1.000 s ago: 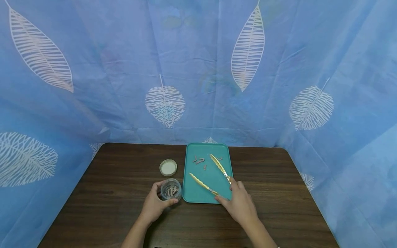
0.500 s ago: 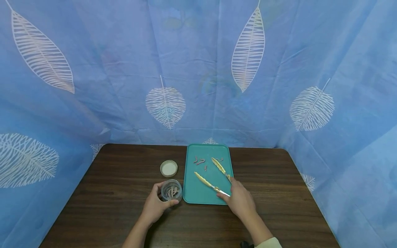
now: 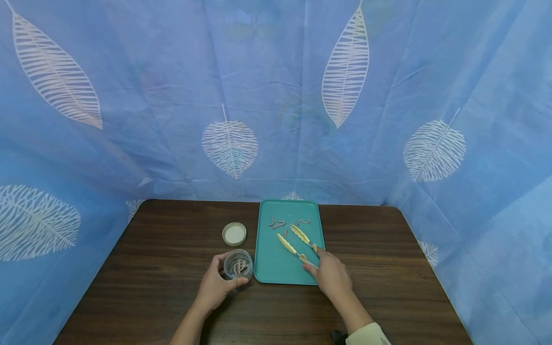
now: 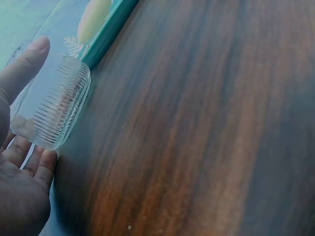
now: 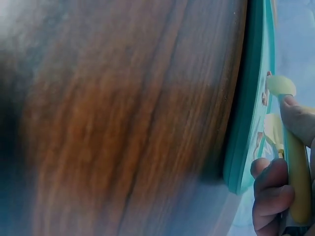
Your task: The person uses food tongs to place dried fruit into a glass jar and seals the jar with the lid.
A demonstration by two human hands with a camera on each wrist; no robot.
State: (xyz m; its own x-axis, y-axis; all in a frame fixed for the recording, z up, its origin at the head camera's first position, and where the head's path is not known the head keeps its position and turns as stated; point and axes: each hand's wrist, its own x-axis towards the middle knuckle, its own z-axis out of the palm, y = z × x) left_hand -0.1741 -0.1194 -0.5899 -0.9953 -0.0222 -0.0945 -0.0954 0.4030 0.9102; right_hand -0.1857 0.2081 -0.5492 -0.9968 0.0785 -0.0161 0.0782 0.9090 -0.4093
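My left hand [image 3: 214,287] holds a clear glass jar [image 3: 238,251] beside the tray, thumb on the near side and fingers round the far side. Several thin, pinkish-brown worm-like strips lie inside it. In the left wrist view the jar's ribbed wall [image 4: 64,108] shows between thumb and fingers. My right hand [image 3: 334,277] grips yellow-tipped tongs [image 3: 300,235], spread apart over the teal tray [image 3: 268,268]. Their tips point at several pinkish worm-like strips [image 3: 279,224] on its far half; one wavy strip [image 3: 304,221] lies just beyond the right tip. Nothing shows between the tips.
A round lid [image 3: 235,234] with a pale inside lies on the dark wooden table [image 3: 181,249], behind the jar and left of the tray. A blue curtain [image 3: 276,153] with white leaf prints hangs around the table's back and sides.
The tongs' arms have drawn closer together, and the tongs have shifted so that the right tip uncovers the wavy strip. The left hand and jar have stayed in place.
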